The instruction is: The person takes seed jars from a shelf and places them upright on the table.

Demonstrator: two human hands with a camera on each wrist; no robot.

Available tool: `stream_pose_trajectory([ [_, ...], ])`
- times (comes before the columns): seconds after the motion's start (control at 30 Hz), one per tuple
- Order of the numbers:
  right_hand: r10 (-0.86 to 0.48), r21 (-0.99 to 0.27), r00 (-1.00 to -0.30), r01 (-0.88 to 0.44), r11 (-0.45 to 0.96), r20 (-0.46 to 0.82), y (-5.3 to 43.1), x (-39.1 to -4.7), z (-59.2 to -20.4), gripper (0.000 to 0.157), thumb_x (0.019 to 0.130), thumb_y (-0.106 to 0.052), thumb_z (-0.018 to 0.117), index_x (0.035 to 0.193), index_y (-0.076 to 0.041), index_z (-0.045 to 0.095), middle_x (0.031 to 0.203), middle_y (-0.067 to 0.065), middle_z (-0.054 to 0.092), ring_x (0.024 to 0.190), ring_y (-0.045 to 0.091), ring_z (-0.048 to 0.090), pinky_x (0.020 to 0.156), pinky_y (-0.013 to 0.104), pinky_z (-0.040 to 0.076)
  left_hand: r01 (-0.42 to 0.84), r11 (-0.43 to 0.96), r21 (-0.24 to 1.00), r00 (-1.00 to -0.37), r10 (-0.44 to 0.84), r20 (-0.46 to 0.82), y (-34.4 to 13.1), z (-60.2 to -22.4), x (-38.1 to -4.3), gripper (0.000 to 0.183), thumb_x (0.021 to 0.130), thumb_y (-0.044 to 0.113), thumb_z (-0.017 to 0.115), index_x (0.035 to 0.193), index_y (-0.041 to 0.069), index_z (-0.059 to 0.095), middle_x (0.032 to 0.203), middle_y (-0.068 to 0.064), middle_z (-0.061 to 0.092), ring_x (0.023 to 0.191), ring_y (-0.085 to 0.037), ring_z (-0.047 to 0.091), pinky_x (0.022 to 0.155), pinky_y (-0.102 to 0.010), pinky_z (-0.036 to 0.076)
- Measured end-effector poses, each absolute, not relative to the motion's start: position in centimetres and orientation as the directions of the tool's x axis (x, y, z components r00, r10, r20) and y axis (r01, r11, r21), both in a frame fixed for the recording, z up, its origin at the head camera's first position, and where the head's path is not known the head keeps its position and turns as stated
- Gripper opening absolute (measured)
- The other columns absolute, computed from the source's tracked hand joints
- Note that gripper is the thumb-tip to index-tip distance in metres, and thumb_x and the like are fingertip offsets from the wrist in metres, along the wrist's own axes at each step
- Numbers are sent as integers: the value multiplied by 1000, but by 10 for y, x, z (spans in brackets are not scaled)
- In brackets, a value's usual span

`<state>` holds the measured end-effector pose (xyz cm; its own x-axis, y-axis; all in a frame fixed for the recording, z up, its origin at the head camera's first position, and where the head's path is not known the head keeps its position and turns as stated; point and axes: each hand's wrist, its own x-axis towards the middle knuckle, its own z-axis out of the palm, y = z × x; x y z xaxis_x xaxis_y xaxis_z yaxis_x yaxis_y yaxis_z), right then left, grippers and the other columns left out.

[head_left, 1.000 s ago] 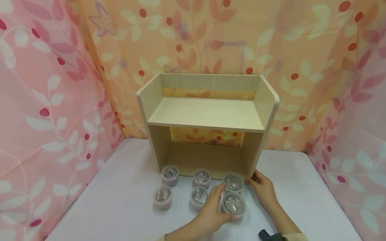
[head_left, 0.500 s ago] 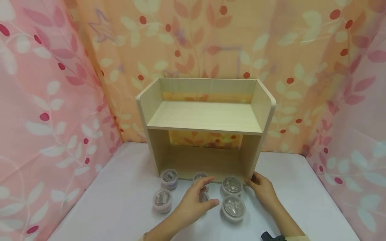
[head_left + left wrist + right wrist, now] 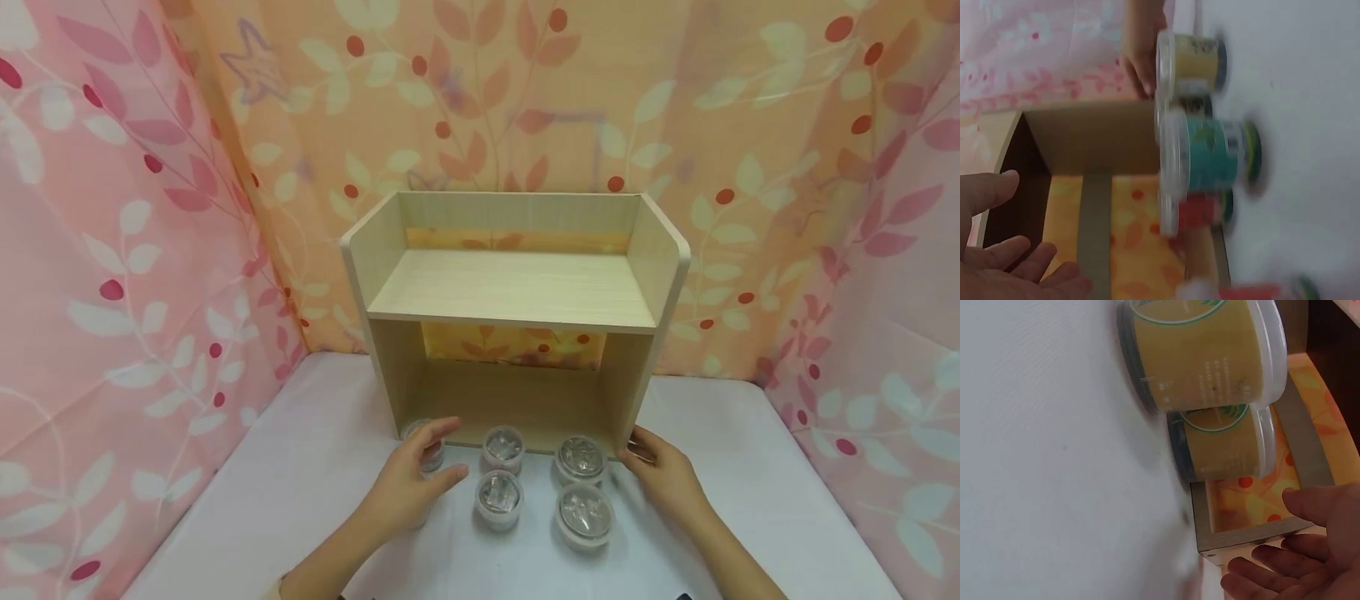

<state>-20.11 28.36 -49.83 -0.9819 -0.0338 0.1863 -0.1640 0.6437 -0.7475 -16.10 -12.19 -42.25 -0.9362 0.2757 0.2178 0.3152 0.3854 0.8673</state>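
Note:
My left hand (image 3: pixel 401 483) hovers over the leftmost pair of small round lidded tubs, thumb and fingers spread apart. It hides the front left tub almost wholly and covers part of the back left tub (image 3: pixel 435 458). Middle tubs stand one behind the other, the front one (image 3: pixel 499 498) and the back one (image 3: pixel 503 450); a teal tub (image 3: pixel 1210 153) shows in the left wrist view. On the right are a larger front tub (image 3: pixel 585 515) and back tub (image 3: pixel 581 458), tan-sided in the right wrist view. Beside the shelf's lower right corner is my right hand (image 3: pixel 663 475), its fingers extended.
A pale wooden two-tier shelf (image 3: pixel 510 287) stands behind the tubs on a white-covered table (image 3: pixel 262 492). Patterned cloth (image 3: pixel 525 100) hangs behind and on both sides. A dark object peeks in at the bottom edge, right of the middle.
My left hand has moved left, from the right front tub past the middle pair to the left pair. My right hand stays by the shelf corner. The tubs look unmoved.

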Motion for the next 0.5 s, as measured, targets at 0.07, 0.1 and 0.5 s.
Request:
stream_pose_trajectory([
  [0.07,-45,-733,-977,-185,655,206,284,-198,-495,60,100,-28,69,147,4,50,140,25,60,122,42,64,99,51,54,319,412,853,-939,259,226,-136,-421,-165,62,90,19,81,145,13,53,149,-5,54,143,-28,47,117,-43,38],
  [0.1,-50,-725,-975,-195,661,217,284,-197,-493,60,99,-26,70,147,4,50,141,25,60,122,43,64,99,51,54,326,423,846,-939,251,236,-143,-420,-167,62,90,17,81,145,12,53,149,-6,54,143,-29,46,117,-44,38],
  [0.5,-110,-562,-920,-321,763,375,299,-177,-483,56,95,-21,75,144,-1,56,137,20,64,118,39,66,94,49,56,431,704,564,-891,234,390,-225,-432,-179,61,86,18,84,141,10,57,140,-9,59,133,-35,55,108,-57,46],
])
